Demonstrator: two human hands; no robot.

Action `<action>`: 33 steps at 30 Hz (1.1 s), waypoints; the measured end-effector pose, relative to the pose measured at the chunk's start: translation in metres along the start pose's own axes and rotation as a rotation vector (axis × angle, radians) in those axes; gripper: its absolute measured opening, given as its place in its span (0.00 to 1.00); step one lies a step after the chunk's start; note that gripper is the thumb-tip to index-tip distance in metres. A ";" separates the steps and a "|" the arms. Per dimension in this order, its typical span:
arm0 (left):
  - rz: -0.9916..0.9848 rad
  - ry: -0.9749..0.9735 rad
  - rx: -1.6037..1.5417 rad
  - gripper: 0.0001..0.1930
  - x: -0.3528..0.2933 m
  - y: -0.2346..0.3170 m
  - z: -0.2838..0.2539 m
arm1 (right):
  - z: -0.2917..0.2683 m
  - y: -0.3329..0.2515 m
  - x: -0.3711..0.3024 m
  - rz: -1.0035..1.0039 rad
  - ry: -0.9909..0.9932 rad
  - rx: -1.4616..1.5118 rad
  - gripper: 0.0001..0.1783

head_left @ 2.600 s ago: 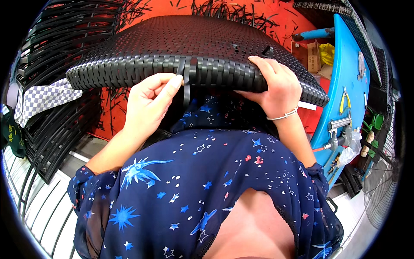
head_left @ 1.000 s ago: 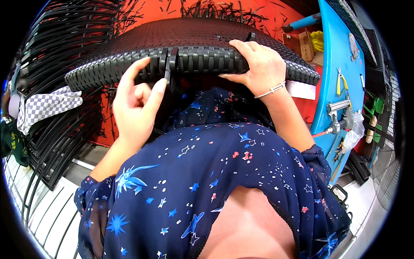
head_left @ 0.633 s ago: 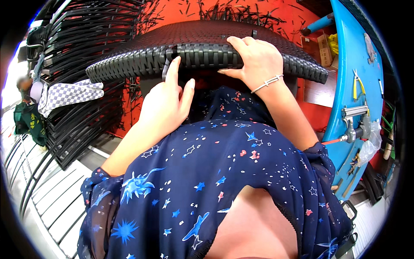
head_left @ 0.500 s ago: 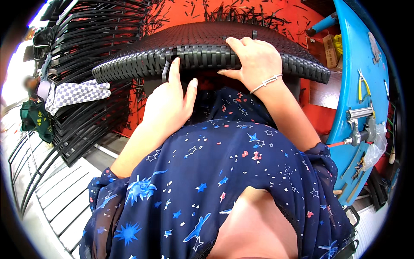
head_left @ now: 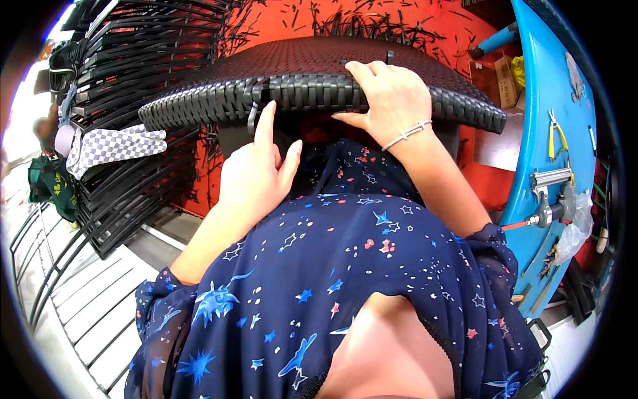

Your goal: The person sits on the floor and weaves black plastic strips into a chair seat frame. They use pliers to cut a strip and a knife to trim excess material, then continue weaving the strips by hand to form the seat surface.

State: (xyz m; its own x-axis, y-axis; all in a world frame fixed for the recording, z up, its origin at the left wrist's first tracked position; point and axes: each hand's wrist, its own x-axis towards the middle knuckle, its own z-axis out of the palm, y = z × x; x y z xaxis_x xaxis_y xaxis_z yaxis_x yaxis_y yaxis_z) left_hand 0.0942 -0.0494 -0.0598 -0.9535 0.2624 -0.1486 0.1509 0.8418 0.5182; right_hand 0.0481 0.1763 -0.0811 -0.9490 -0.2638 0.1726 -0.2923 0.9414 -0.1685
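Note:
A dark woven panel [head_left: 312,92] of flat black plastic strips, perhaps a furniture seat, lies across in front of me, its thick near edge facing me. My right hand [head_left: 400,106] grips that edge right of the middle, fingers on top and thumb underneath. A loose strip end [head_left: 252,118] hangs from the edge left of the middle, beside a small gap in the weave. My left hand [head_left: 251,171] is just below it, index finger pointing up near the edge and thumb apart. Nothing shows in its fingers. Another short strip end [head_left: 390,57] sticks up behind my right hand.
Curved black frames [head_left: 143,73] are stacked at the left, with a checkered cloth [head_left: 116,149] hanging on them. On the right, a blue table [head_left: 528,166] bears yellow-handled cutters [head_left: 557,136] and a grey air tool [head_left: 555,206] with a red hose. Strip scraps litter the red floor [head_left: 279,20].
My left hand has drawn slightly down, its index fingertip now a little lower against the edge. My right hand keeps its hold. The whole view has shifted slightly.

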 end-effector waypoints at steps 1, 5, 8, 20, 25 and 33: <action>0.002 -0.006 0.003 0.35 0.002 0.000 -0.001 | -0.001 0.001 0.000 0.013 -0.012 -0.002 0.39; 0.061 0.165 -0.158 0.30 -0.003 -0.006 -0.007 | -0.002 0.003 -0.001 -0.133 0.300 0.077 0.39; 0.558 0.518 -0.083 0.18 0.016 -0.018 -0.021 | -0.022 -0.022 -0.007 -0.179 0.372 0.351 0.25; 0.592 0.467 -0.123 0.15 0.075 -0.065 0.005 | -0.003 -0.075 -0.009 0.310 -0.363 1.302 0.28; 0.663 0.540 -0.148 0.16 0.079 -0.071 0.015 | -0.011 -0.085 -0.010 0.405 -0.408 1.302 0.31; 0.731 0.563 -0.157 0.16 0.086 -0.073 0.014 | -0.005 -0.085 -0.001 0.680 -0.406 1.693 0.32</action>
State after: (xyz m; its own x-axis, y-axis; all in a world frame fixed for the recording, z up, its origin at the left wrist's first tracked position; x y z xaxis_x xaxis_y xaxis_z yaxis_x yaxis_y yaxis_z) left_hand 0.0049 -0.0821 -0.1220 -0.6278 0.4000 0.6678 0.7653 0.4739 0.4356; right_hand 0.0747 0.0974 -0.0622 -0.8309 -0.2482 -0.4980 0.5492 -0.2215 -0.8058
